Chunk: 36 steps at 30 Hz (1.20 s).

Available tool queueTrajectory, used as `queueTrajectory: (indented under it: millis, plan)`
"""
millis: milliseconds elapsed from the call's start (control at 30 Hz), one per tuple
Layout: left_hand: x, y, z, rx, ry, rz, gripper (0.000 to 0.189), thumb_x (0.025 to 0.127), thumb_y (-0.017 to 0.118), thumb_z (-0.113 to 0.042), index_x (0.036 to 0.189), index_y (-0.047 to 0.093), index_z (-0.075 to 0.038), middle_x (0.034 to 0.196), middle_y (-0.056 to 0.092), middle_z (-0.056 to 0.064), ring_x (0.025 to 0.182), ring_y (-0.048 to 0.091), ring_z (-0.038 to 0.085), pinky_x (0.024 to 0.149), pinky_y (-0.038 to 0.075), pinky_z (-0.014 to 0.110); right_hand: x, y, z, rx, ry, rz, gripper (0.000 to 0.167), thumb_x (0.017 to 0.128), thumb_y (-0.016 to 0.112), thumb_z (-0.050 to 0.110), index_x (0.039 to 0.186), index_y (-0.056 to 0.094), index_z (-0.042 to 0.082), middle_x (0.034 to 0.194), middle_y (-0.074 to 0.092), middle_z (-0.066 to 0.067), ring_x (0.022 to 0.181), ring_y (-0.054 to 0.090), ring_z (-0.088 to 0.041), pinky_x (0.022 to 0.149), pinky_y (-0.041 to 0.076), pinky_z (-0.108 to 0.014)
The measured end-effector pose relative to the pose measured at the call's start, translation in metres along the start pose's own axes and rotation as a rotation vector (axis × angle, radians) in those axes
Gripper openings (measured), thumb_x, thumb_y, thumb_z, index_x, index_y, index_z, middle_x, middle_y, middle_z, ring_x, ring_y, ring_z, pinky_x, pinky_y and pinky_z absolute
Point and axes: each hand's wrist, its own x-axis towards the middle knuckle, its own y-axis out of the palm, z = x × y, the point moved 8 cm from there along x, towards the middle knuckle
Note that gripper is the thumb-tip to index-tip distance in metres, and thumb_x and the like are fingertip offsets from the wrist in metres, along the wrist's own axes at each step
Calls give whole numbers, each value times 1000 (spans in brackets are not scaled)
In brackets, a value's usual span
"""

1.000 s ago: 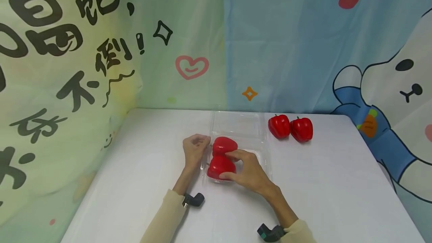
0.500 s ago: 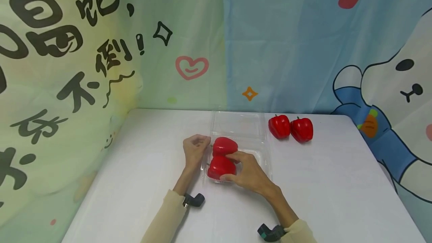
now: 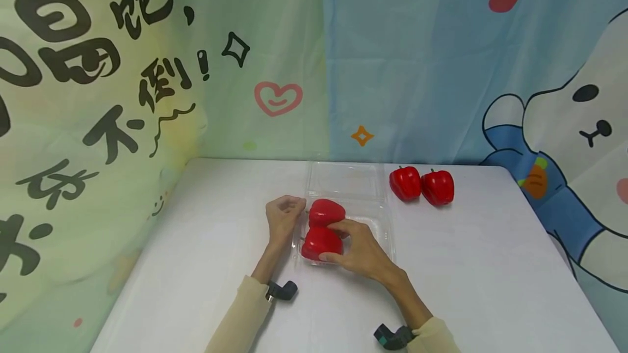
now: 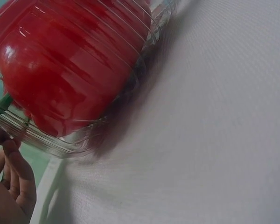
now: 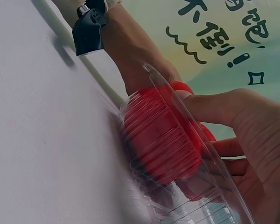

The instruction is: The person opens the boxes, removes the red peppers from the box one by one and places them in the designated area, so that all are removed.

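Note:
A clear plastic clamshell box (image 3: 376, 215) lies on the table with its lid folded back. Two red bell peppers sit along its left side, the far pepper (image 3: 326, 212) touching the near pepper (image 3: 319, 242). My left hand (image 3: 284, 219) pinches the box's left rim; in the left wrist view its fingertips (image 4: 11, 145) meet the clear edge beside a green stem. Thumb and fingers of my right hand (image 3: 362, 247) hold the near pepper from the right. Through the ribbed wall, the right wrist view shows the red pepper (image 5: 163, 135) under my thumb.
Two more red bell peppers stand outside the box on the white table (image 3: 481, 255), one pepper (image 3: 405, 183) touching the other pepper (image 3: 438, 188). The see-through lid (image 3: 346, 178) reaches toward the back edge. A printed curtain (image 3: 417, 70) hangs behind.

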Motion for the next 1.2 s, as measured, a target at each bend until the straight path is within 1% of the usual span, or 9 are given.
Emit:
queueTrajectory:
  millis: [133, 333, 567, 733, 867, 1000, 1200]
  plan:
    - [0, 0, 1, -1, -6, -3, 14, 97, 78, -13, 90, 81, -1, 90, 80, 21, 79, 76, 39, 67, 57, 19, 0, 0, -2, -5, -4, -9, 74, 75, 98, 34, 140, 71, 10, 135, 77, -5, 105, 71, -18, 90, 67, -43]
    - [-1, 0, 0, -14, -8, -6, 15, 97, 80, -14, 91, 81, -1, 91, 80, 21, 79, 76, 35, 67, 56, 18, -2, 0, -3, -7, 2, -22, 75, 74, 99, 35, 140, 71, 12, 135, 77, -3, 105, 71, -16, 90, 67, -40]
    - [-1, 0, 0, -5, -11, -4, 14, 97, 79, -13, 91, 81, -1, 91, 80, 21, 78, 76, 32, 68, 57, 18, -2, -1, -3, 11, -21, -32, 73, 76, 98, 37, 140, 72, 11, 136, 77, -4, 105, 71, -17, 90, 67, -41]
    - [-1, -1, -1, -4, -3, -3, 14, 97, 79, -13, 91, 81, 0, 90, 80, 21, 75, 75, 27, 67, 56, 18, -2, 0, -3, 22, -24, -29, 73, 77, 98, 34, 141, 71, 10, 138, 76, -4, 107, 71, -18, 91, 67, -40]
    - [0, 0, -1, -10, -2, -1, 14, 97, 79, -14, 92, 81, 0, 91, 80, 21, 76, 75, 29, 67, 57, 18, -2, 0, -3, 12, -31, -23, 73, 78, 97, 32, 142, 70, 10, 140, 75, -5, 109, 71, -19, 91, 67, -38]
    - [0, 0, -1, -5, -4, 1, 14, 97, 79, -14, 93, 81, 0, 92, 80, 22, 77, 76, 31, 68, 57, 18, -3, -1, -2, 5, -39, -29, 72, 80, 96, 31, 143, 69, 10, 142, 74, -6, 113, 71, -20, 93, 66, -40]
    - [0, 0, 0, 3, -5, -2, 14, 96, 79, -13, 92, 81, 0, 90, 80, 21, 74, 74, 25, 66, 56, 19, -4, -4, 0, 2, -56, -47, 71, 79, 95, 33, 141, 71, 10, 141, 75, -6, 110, 71, -20, 92, 67, -42]
